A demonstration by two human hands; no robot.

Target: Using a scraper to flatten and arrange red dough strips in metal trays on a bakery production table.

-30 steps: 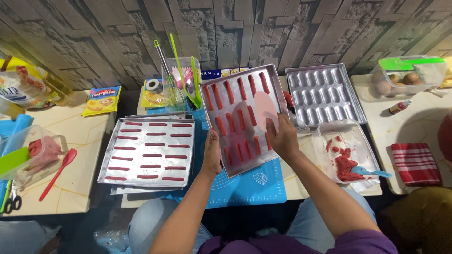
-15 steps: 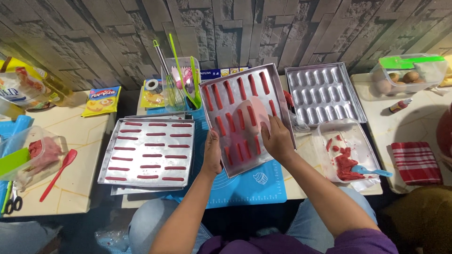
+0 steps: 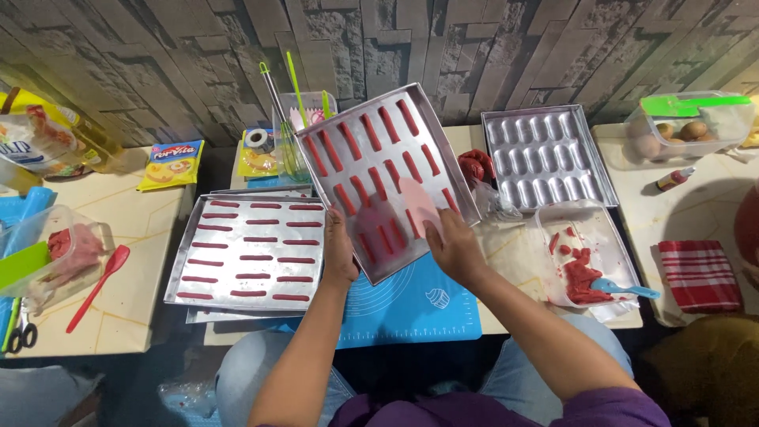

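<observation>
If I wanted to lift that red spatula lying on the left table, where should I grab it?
Take the red plastic spatula by its long thin handle, coming from above at the lower end near the table edge. It lies flat with its broad blade up beside the clear tub of red dough, so that lower end is freer.

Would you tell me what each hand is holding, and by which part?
Left hand grips the tilted mould tray by its lower edge; right hand holds a pale scraper against it.
</observation>
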